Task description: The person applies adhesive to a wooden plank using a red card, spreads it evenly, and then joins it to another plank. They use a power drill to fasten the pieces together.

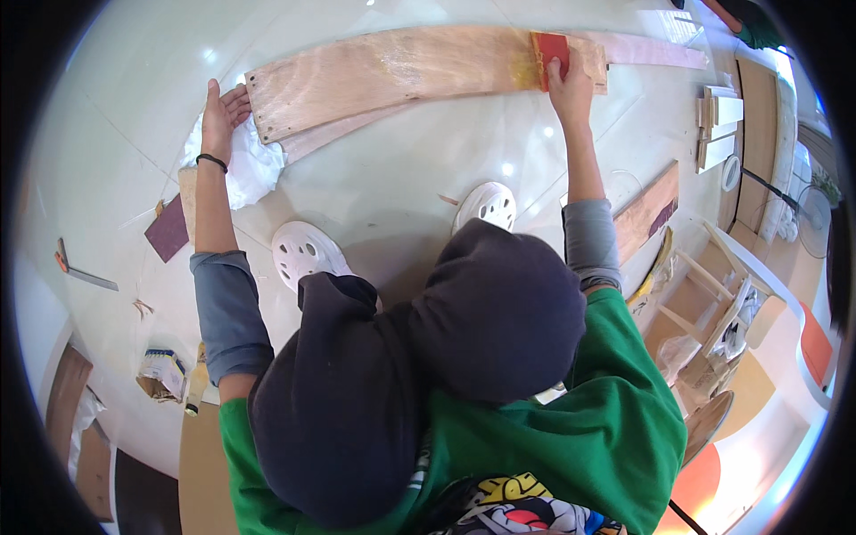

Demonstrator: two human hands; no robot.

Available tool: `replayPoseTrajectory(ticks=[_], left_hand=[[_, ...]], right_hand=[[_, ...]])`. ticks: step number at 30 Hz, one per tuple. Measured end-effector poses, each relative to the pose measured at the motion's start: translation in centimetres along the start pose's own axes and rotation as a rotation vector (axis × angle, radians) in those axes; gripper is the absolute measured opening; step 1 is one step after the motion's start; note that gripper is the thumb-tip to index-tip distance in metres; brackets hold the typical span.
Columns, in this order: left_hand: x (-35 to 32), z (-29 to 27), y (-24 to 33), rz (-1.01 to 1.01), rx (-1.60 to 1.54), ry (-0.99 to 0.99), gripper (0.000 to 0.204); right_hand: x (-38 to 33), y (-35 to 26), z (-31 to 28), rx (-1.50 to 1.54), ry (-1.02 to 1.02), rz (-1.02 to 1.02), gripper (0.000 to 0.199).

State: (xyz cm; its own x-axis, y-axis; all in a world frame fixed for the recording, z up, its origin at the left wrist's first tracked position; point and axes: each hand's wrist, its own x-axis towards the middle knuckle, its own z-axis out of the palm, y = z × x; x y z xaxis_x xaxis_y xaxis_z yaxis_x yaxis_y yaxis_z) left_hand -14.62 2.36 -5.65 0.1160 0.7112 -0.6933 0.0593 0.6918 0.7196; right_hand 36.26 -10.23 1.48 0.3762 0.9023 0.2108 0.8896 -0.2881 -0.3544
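A long wooden board [392, 67] lies across the floor at the far side, with a few dark holes at its left end. My right hand [571, 85] presses a folded piece of red sandpaper [548, 46] on the board near its right end, fingers closed over it. At the other end, my left hand [225, 111] is open, its fingers stretched toward the board's end edge; whether they touch it I cannot tell. Beneath the board, a paler plank [334, 134] sticks out. A white plastic bag [254, 169] lies just under my left wrist.
A dark red sheet [168, 230] and a handsaw [85, 272] lie on the left. My white clogs [308, 252] stand between me and the board. To the right are a reddish plank [649, 209], stacked white boards [719, 125] and a wooden frame [704, 285]. A bottle [196, 383] lies lower left.
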Motion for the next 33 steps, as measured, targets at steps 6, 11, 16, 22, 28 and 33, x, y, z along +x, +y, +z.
replayPoseTrajectory(ticks=[6, 11, 16, 22, 28, 33], left_hand=[[0.9, -0.3, -0.4, -0.004, 0.129, -0.005, 0.074], [0.9, -1.9, -1.0, 0.040, 0.185, -0.130, 0.067], [0.8, -0.6, -0.5, 0.126, 0.123, -0.226, 0.043], [-3.1, 0.9, 1.9, 0.267, -0.182, -0.357, 0.043], [-6.7, 4.7, 3.1, 0.118, -0.625, -0.314, 0.051], [-7.0, 5.9, 3.2, 0.081, -0.751, -0.455, 0.052]], right_hand=[[-0.8, -0.5, 0.8, 0.040, 0.030, -0.035, 0.025], [-2.1, -3.1, 1.6, 0.079, -0.005, -0.006, 0.026], [-2.8, -4.5, 1.3, 0.087, 0.062, -0.026, 0.026], [-0.3, 1.6, -0.5, 0.247, 0.071, 0.033, 0.027], [0.4, 3.4, -2.9, 0.317, 0.032, 0.245, 0.032], [0.3, 4.3, -3.4, 0.178, 0.021, 0.156, 0.034]])
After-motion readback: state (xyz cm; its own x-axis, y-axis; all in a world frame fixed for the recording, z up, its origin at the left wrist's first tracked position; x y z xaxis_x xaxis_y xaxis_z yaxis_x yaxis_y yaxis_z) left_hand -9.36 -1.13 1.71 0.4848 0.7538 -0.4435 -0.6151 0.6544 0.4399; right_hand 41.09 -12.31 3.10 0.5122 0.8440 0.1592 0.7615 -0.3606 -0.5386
